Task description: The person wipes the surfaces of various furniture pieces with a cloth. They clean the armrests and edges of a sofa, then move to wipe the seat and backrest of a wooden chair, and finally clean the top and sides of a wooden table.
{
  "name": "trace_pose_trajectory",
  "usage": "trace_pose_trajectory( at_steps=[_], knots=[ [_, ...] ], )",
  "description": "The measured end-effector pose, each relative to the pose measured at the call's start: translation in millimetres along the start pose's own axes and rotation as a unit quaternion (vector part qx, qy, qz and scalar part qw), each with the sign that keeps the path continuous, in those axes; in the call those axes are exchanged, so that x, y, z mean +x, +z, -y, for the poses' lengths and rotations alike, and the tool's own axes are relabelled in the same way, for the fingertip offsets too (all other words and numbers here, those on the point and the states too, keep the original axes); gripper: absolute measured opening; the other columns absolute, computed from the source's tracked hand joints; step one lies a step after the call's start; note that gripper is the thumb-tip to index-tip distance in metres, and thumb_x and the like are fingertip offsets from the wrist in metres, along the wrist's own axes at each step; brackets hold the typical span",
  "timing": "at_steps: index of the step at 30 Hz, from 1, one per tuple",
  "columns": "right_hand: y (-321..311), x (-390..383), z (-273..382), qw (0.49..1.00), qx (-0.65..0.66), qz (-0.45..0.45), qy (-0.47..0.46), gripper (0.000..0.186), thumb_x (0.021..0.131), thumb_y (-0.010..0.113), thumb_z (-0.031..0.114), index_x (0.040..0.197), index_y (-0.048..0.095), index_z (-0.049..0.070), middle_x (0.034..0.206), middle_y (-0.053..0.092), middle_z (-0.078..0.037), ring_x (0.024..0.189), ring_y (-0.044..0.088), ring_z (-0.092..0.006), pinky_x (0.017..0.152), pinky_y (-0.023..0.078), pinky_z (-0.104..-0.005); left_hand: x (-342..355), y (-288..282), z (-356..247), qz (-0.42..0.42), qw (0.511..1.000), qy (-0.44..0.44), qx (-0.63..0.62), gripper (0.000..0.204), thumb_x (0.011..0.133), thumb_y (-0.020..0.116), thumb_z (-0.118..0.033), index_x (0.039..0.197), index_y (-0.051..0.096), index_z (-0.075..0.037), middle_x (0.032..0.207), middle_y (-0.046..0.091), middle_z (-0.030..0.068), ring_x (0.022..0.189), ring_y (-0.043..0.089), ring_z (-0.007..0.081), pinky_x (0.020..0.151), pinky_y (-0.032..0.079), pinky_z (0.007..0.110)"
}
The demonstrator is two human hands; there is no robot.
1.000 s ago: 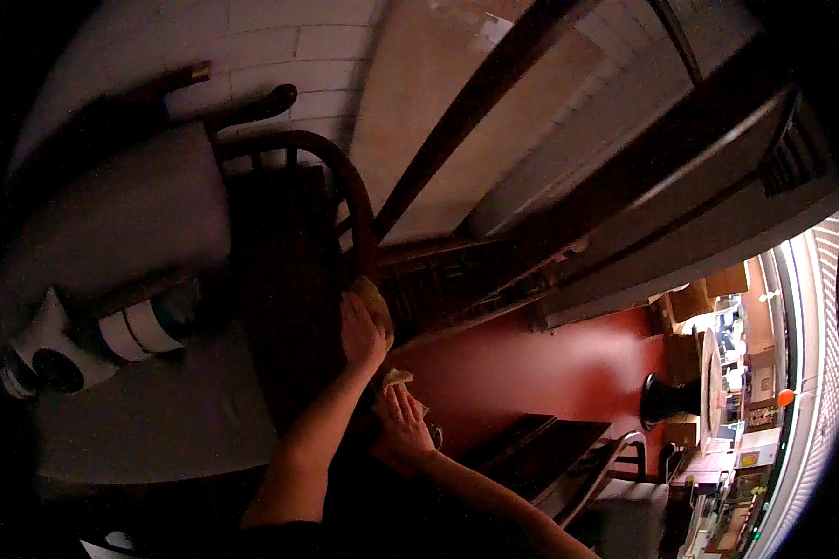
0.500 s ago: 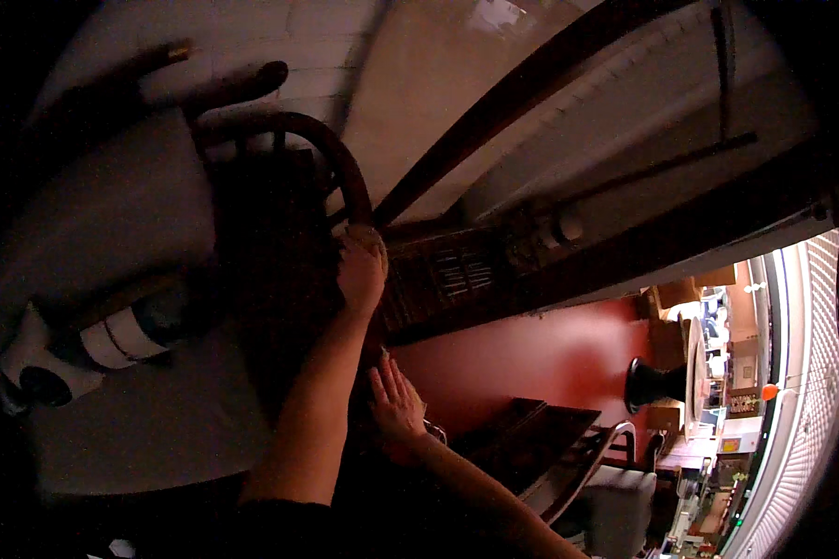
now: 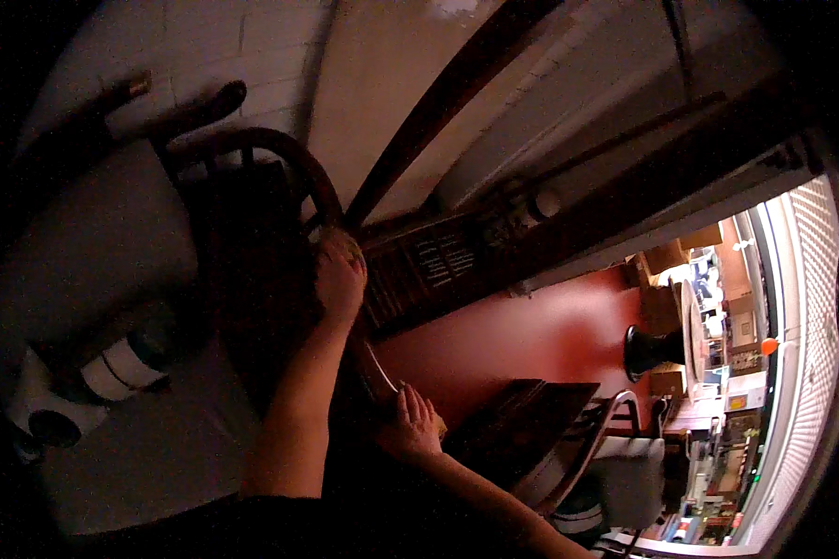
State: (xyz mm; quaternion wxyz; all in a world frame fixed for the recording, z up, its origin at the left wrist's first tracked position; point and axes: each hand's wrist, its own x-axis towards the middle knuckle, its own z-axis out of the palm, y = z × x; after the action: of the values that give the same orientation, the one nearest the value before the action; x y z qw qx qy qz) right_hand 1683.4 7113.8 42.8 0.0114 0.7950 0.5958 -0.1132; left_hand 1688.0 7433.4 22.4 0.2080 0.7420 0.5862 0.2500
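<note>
A dark wooden chair's curved rail (image 3: 319, 177) sweeps from the upper left down between my two hands. My left hand (image 3: 340, 279) is closed over this rail, and a yellowish pad (image 3: 355, 252), cloth or sponge, shows at its edge. Lower and to the right, my right hand (image 3: 412, 430) wraps the rail's nearer stretch with bent fingers. Another yellowish pad (image 3: 440, 427) peeks out beside its fingers. A shiny strip of rail shows between the hands. Dimness hides the undersides of both hands and most of the chair.
On the left, white cylindrical objects (image 3: 121, 368) lie on a grey surface (image 3: 158, 456). Beyond my hands runs a dark slatted wooden piece (image 3: 419, 270). Red floor (image 3: 531, 326) stretches right, toward another chair (image 3: 625, 466) and a round table (image 3: 692, 340).
My right hand has slid nearer along the rail, its fingers now more bent, baring a shiny strip. My left hand keeps about the same place on the rail. The view has shifted slightly.
</note>
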Motion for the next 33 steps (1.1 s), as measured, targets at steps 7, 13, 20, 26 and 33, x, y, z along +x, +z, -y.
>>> trace_pose_trajectory(
  at_steps=[7, 13, 20, 26, 33],
  knots=[
    [8.5, -7.9, -19.7, 0.998, 0.052, -0.019, -0.017, 0.070, 0.091, 0.047, 0.034, 0.145, 0.018, 0.000, 0.152, 0.020, -0.018, 0.138, 0.025, -0.0334, 0.111, 0.021, -0.0494, -112.9, -6.3, 8.5, -0.059, 0.982, 0.176, 0.047, 0.071, 0.080, 0.062, -0.019, 0.137, 0.029, 0.007, 0.139, 0.032, 0.0299, 0.125, 0.038, 0.0434, 0.105, 0.032, 0.049],
    [21.5, -32.1, -64.3, 0.992, 0.098, -0.045, 0.072, 0.066, 0.089, 0.049, 0.025, 0.145, 0.022, 0.003, 0.149, 0.031, -0.012, 0.137, 0.028, -0.0283, 0.112, 0.021, -0.0445, -208.1, -4.5, -3.9, 0.024, 0.949, 0.310, 0.053, 0.047, 0.084, 0.056, -0.013, 0.125, 0.046, 0.006, 0.136, 0.041, 0.0228, 0.128, 0.037, 0.0396, 0.107, 0.029, 0.053],
    [48.3, -65.9, -125.5, 0.946, 0.261, 0.063, 0.182, 0.041, 0.088, 0.054, 0.027, 0.123, 0.051, 0.007, 0.124, 0.055, -0.013, 0.117, 0.051, -0.0275, 0.094, 0.044, -0.0389, -259.2, 28.1, -17.2, 0.115, 0.902, 0.413, 0.047, 0.017, 0.088, 0.051, -0.011, 0.099, 0.060, -0.002, 0.108, 0.063, 0.0144, 0.112, 0.054, 0.0323, 0.105, 0.032, 0.050],
    [-9.6, -162.2, -168.8, 0.848, 0.408, 0.100, 0.323, 0.036, 0.089, 0.054, 0.034, 0.113, 0.058, 0.009, 0.100, 0.065, -0.016, 0.097, 0.061, -0.0348, 0.081, 0.049, -0.0430, -351.0, 36.4, -88.7, 0.203, 0.883, 0.412, 0.094, 0.017, 0.089, 0.047, -0.012, 0.098, 0.060, -0.006, 0.093, 0.066, 0.0128, 0.097, 0.059, 0.0296, 0.101, 0.036, 0.047],
    [64.6, -321.3, -269.1, 0.781, 0.460, -0.068, 0.418, 0.041, 0.093, 0.043, 0.042, 0.099, 0.066, 0.009, 0.100, 0.066, -0.016, 0.095, 0.061, -0.0371, 0.081, 0.048, -0.0456, -425.8, 109.5, -158.9, 0.394, 0.868, 0.247, -0.174, 0.030, 0.096, 0.043, -0.019, 0.114, 0.056, 0.001, 0.103, 0.064, 0.0188, 0.095, 0.061, 0.0330, 0.082, 0.047, 0.039]
  ],
)
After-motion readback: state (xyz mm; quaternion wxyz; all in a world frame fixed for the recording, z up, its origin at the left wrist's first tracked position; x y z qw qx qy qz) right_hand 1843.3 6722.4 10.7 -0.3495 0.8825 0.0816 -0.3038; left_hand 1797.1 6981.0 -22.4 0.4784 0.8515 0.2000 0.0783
